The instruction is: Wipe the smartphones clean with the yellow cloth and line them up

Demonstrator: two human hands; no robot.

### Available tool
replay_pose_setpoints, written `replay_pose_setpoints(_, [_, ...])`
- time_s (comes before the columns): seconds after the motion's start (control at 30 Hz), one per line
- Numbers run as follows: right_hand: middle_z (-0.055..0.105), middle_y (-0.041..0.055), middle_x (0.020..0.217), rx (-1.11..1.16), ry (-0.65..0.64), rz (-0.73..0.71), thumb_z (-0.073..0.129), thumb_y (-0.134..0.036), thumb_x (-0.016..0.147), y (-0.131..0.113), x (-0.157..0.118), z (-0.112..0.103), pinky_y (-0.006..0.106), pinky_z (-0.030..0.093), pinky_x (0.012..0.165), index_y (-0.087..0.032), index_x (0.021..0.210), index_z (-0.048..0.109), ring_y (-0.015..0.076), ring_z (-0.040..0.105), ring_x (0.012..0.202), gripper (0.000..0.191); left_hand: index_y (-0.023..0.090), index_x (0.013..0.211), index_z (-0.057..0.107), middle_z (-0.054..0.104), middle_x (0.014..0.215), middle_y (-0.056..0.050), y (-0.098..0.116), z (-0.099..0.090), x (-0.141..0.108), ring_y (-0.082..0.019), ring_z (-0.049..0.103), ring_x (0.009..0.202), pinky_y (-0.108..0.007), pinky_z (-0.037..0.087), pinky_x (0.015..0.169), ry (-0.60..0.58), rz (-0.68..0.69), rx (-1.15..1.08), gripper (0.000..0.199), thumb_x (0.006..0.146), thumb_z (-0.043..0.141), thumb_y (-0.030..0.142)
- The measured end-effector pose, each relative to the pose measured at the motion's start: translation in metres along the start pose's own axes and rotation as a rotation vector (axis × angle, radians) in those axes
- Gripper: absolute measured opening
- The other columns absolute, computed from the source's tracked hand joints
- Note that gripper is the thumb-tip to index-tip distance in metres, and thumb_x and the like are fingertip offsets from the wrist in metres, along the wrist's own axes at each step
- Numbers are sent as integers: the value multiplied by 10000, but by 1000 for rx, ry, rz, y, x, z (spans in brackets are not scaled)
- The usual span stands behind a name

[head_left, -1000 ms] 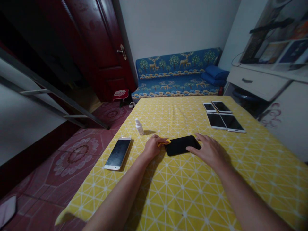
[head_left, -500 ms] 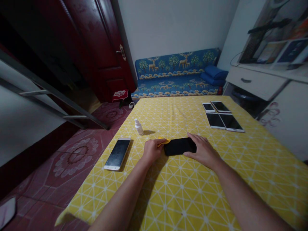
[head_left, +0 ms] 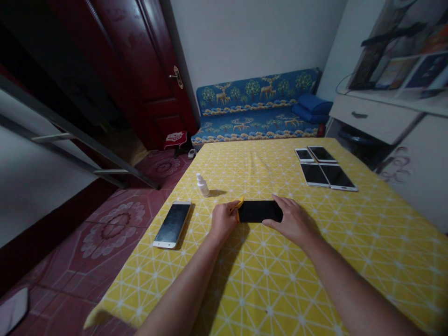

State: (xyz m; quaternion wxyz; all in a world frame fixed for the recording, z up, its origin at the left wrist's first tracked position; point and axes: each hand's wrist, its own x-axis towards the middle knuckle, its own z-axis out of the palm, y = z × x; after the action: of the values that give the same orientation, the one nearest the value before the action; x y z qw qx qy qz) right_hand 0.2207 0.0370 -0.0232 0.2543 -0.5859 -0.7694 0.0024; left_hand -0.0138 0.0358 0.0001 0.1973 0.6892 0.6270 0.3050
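Observation:
A black smartphone (head_left: 259, 211) lies sideways between my hands, its dark screen facing up. My right hand (head_left: 293, 218) grips its right end, thumb on the near edge and fingers on the far edge. My left hand (head_left: 224, 218) is closed on a small orange-yellow cloth (head_left: 239, 205), which touches the phone's left end. Beyond my left hand a white spray bottle (head_left: 202, 185) stands upright. A white-framed smartphone (head_left: 172, 224) rests to the left, screen up.
Several phones (head_left: 339, 177) lie grouped at the table's far right. The table wears a yellow patterned cloth (head_left: 259, 289). Behind it are a blue sofa (head_left: 245, 116) and a dark red door (head_left: 154, 84); a white cabinet (head_left: 378, 119) stands at right.
The black phone has turned slightly and now lies straighter across. The cloth in my left hand has folded up around the phone's left end. My right hand has shifted slightly left.

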Motion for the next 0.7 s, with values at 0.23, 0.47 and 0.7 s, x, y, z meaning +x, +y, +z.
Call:
replay_pose_setpoints(0.23, [657,184,1279,-76,22,23,751,-518,742,-4,0,5,466,476,999,-123,1331,572,341,607,1154,731,189,1167,742,770,1058,-104,-1,0,-1,-267,754,917,-325,537,771,5,-8,-21,350,871,576,102])
replay_pose_setpoints(0.47, [668,172,1246,-162,8,96,705,-556,787,-14,-1,2,471,462,966,-145,1323,575,344,595,1155,688,201,1147,758,791,994,-89,0,0,-2,-241,754,827,-296,547,747,12,-10,-37,352,866,571,100])
replay_pose_setpoints(0.7, [650,165,1216,-221,-30,174,678,-621,790,-24,0,-5,470,444,933,-155,1300,594,351,565,1160,696,203,1172,748,801,934,-74,0,0,-3,-211,742,771,-258,512,681,-2,-18,-42,365,873,562,105])
